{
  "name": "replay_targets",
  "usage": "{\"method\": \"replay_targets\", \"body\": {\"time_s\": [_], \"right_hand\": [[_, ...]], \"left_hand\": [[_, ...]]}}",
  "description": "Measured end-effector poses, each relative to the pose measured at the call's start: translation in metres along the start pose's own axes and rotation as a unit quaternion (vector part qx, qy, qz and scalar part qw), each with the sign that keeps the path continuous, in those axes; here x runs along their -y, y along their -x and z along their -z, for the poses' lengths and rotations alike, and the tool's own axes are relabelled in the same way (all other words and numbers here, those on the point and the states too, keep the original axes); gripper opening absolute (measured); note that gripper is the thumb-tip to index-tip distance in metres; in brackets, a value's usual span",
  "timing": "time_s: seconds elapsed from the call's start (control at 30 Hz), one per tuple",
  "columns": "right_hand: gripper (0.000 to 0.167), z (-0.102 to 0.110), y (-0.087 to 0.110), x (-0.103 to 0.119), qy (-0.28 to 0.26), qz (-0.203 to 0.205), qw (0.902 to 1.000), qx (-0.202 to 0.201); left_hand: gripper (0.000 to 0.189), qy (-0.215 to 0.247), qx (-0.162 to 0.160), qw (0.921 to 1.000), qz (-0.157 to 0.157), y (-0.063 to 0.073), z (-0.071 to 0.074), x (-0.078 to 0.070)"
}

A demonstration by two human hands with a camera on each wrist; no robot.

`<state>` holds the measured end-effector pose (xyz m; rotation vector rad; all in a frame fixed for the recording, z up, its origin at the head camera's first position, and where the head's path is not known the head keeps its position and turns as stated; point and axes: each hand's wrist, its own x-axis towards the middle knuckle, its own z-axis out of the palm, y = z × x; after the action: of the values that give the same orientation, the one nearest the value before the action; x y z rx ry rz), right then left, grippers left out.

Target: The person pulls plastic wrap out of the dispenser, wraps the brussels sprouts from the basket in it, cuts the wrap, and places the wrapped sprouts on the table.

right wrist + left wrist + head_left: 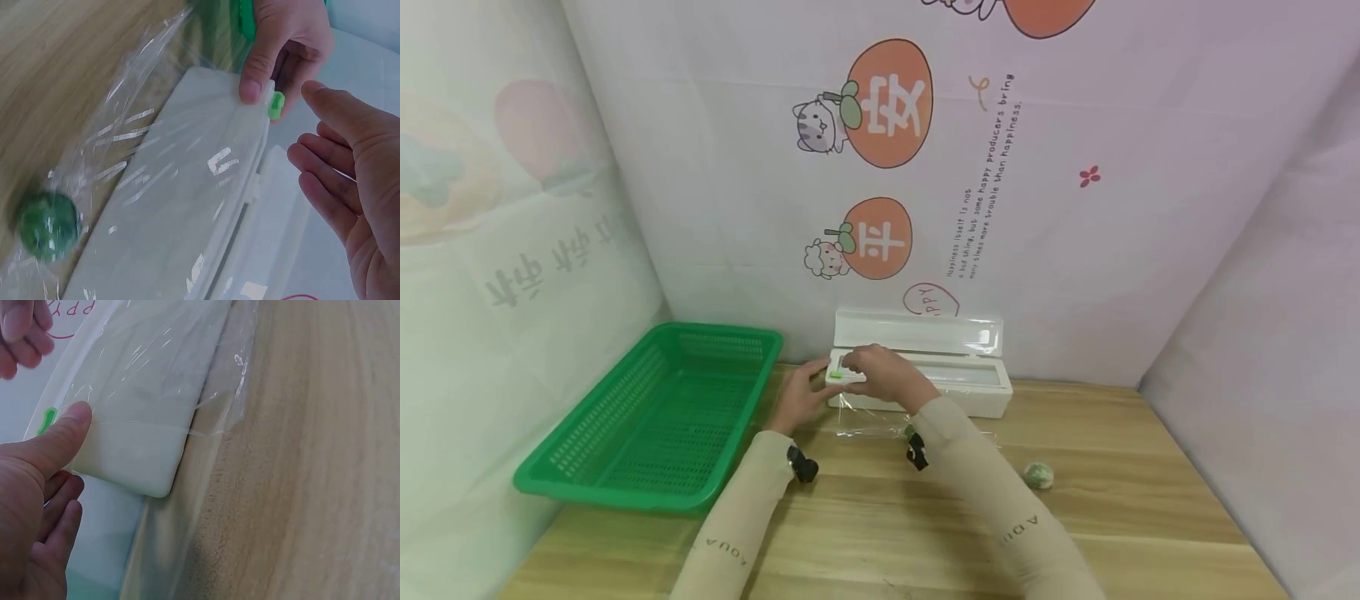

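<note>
- The cling film dispenser (925, 379), a long white box with its clear lid raised, sits on the wooden table (1150, 508) at about 12 o'clock from the person, against the back wall.
- The left hand (801, 396) steadies the box's left end: its thumb (59, 440) presses flat on the top corner just beside the green slider cutter (275, 104), the other fingers lying loosely behind the end wall, not wrapped round anything.
- The right hand (880, 375) hovers over the same end with fingers relaxed and spread, gripping nothing; its fingertips (315, 94) are near the green slider, apparently not touching it.
- A sheet of cling film (880, 421) trails out of the dispenser toward 6 o'clock onto the table.
- To do this well, the thumb should probably keep firm downward pressure so the light box does not skid, and the film ought to stay taut and flat.
- A small green ball (1038, 475) lies at about 4 o'clock from the dispenser; a green plastic basket (655, 417) stands at 9 o'clock.
</note>
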<state>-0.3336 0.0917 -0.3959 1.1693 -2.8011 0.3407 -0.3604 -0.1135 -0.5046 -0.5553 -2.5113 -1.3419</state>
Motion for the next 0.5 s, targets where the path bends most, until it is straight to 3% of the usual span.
{"method": "replay_targets", "body": {"time_s": [0.23, 0.5], "right_hand": [[0.032, -0.017, -0.019, -0.001, -0.007, 0.015, 0.9997, -0.021], [0.032, -0.028, -0.031, 0.0, -0.019, -0.022, 0.9996, -0.006]], "left_hand": [[0.059, 0.019, -0.004, 0.9998, -0.009, -0.002, 0.0, 0.001], [0.054, 0.042, 0.001, 0.999, -0.011, -0.001, 0.0, 0.0]]}}
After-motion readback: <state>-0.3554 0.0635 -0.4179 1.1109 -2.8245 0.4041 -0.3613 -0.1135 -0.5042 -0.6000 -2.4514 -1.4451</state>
